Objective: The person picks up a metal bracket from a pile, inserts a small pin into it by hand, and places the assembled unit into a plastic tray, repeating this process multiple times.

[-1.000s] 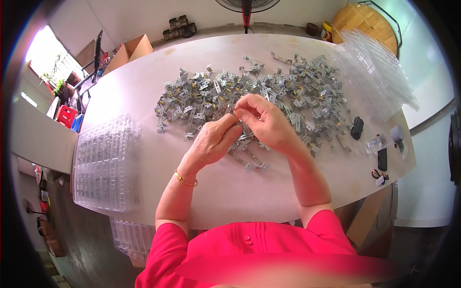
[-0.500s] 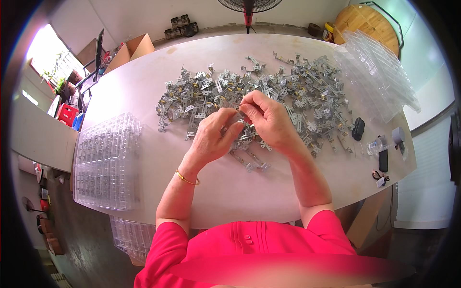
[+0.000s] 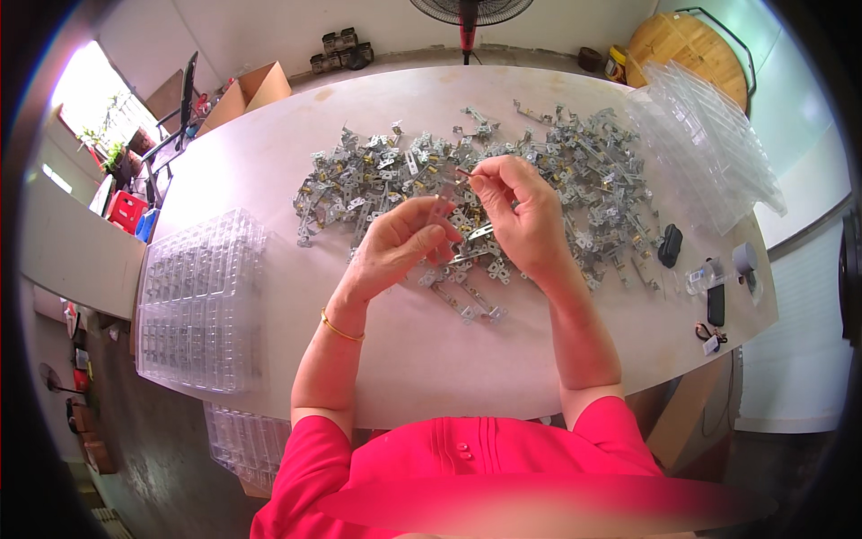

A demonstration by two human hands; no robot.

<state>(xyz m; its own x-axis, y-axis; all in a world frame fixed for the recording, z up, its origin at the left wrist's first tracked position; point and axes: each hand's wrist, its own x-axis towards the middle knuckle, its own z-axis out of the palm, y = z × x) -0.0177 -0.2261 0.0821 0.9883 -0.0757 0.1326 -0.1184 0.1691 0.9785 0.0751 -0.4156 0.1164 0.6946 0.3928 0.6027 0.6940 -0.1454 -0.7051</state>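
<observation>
Left hand pinching flat metal part; right hand pinching thin dark piece; metal part likely light, stiff, slippery; best held by flat faces.

On worktop, from parts heap: tray stack at 8 o'clock, sheet pile between 2 and 3. Beyond worktop: fan at 12, carton at 10.

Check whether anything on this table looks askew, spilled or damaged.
The clear plastic pile at the far right looks askew: its pieces fan unevenly and seem to jut past the table edge, unlike the neater tray stack at left. The metal parts lie jumbled together; no damage is evident.
</observation>
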